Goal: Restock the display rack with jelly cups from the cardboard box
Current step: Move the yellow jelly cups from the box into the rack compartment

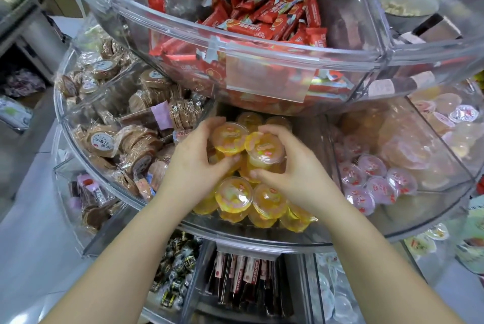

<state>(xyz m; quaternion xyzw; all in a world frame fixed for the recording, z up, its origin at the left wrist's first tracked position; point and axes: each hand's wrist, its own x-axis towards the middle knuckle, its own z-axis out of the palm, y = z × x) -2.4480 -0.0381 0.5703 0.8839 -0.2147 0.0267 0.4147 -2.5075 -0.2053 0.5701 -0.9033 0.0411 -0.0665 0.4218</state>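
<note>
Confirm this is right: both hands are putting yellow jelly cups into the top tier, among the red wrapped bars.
Wrong tier. The head view shows the left hand and right hand holding yellow jelly cups in the middle tier's yellow-cup section, below the red wrapped bars.

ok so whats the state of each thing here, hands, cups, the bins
left hand: curled round a cluster of yellow jelly cups
right hand: curled round the same cluster from the other side
yellow jelly cups: sealed, held just above the loose pile in the middle bin
middle bin: partly filled
pink jelly cups: sealed, loose in the bin to the right
red snack packs: wrapped, heaped in the upper tier
</note>
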